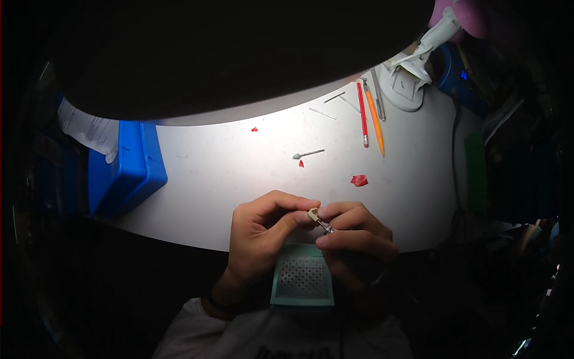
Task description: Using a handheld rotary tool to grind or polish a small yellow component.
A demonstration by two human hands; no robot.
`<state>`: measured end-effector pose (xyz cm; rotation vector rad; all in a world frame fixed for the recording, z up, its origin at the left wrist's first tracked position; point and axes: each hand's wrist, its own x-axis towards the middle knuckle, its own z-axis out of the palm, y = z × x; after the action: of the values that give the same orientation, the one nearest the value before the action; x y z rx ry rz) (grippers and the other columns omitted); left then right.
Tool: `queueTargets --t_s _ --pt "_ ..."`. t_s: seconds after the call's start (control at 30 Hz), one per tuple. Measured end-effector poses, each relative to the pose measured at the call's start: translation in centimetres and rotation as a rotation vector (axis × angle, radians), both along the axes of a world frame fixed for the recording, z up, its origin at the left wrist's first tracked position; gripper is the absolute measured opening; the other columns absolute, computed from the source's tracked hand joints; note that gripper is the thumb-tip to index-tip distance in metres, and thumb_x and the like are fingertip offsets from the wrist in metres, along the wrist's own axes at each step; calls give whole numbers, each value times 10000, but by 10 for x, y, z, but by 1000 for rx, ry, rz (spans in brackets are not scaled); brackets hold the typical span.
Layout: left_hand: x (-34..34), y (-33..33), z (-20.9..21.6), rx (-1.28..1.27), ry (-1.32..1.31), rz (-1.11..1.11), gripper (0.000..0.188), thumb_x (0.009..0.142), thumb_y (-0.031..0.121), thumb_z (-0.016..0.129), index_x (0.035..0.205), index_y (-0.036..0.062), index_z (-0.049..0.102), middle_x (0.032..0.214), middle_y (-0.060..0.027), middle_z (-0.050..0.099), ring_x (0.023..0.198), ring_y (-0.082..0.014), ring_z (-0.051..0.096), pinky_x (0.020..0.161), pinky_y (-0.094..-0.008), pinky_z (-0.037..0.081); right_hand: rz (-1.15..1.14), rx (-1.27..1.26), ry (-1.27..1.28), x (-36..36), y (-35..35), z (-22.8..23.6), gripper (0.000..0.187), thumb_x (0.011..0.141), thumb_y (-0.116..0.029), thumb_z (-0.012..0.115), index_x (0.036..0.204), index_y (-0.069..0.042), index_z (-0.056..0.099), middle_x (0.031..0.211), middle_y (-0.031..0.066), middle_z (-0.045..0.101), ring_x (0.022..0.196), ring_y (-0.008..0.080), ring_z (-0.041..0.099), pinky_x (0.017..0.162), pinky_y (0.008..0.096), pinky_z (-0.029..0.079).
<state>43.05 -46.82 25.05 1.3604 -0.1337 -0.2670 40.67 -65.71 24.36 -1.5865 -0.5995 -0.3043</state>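
Observation:
My left hand is closed, with thumb and forefinger pinching a small beige piece near the table's front edge. My right hand is wrapped round a rotary handpiece with a silver nose. Its thin tip meets the beige piece or sits right by it; I cannot tell which. The fingers of my right hand also steady the piece's right side. Most of the handpiece's body is hidden by the hand and shadow. Below the hands lies a pale green tray with a perforated metal plate.
A green grinding point and red scraps lie on the white table. A red pencil, an orange pencil and thin metal tools stand farther right. Blue bins are left, a white lamp base far right. A dark lampshade overhangs.

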Motion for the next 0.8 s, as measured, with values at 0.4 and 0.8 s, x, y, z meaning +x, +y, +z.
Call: queueTargets --t_s 0.4,0.8 --pt "0 1 -1 -46 1 -4 135 978 9 663 1079 -68 707 964 -133 752 902 -163 725 840 -275 579 -51 33 86 -2 5 9 358 740 160 725 1053 -13 711 1004 141 625 1016 289 696 837 348 582" --pt "0 1 -1 -19 0 -6 139 975 15 671 1083 -63 711 965 -129 752 892 -152 721 833 -266 575 -1 4 38 0 0 5 365 736 157 735 1056 -16 715 997 132 624 1024 284 695 843 355 583"
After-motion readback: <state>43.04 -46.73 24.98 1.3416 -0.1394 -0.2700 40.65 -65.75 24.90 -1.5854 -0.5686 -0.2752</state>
